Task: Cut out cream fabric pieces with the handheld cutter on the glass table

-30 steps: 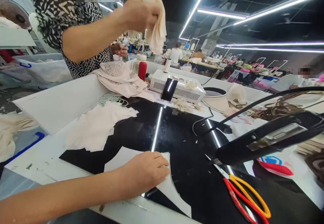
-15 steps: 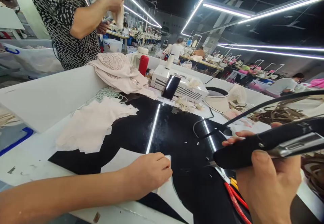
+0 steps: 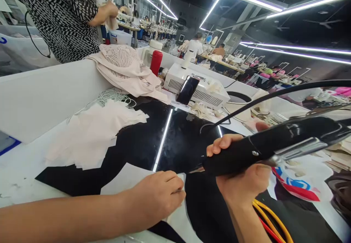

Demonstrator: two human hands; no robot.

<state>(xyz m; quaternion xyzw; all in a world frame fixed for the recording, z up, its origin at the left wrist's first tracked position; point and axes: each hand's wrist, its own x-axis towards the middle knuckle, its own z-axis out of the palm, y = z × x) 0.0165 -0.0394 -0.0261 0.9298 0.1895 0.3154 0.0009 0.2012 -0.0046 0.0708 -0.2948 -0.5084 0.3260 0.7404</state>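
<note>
My right hand [image 3: 242, 184] is wrapped around a black corded hand tool [image 3: 265, 146] with a silver lever along its side. The narrow tip points left, toward my other hand. With fingers curled, my left hand [image 3: 159, 195] rests on a white curved sheet [image 3: 123, 179] near its right edge; whatever is under the fingertips is hidden. Beneath the sheet lies a glossy black surface [image 3: 142, 140]. A pile of pale cream fabric pieces [image 3: 87, 137] sits to the left. Below my right wrist show yellow and red handles [image 3: 274, 217].
A phone [image 3: 188, 90] leans on a white vented box [image 3: 203, 91]. Near it are fabric scraps [image 3: 201, 110], a red bottle [image 3: 156, 63] and draped beige cloth [image 3: 126, 73]. The tool's black cord [image 3: 260, 102] arcs across the right. A co-worker [image 3: 65, 23] stands beyond the left partition.
My right hand has moved left with the tool, bringing its tip closer to my left hand. My left hand stays on the sheet. The co-worker's hands have lowered.
</note>
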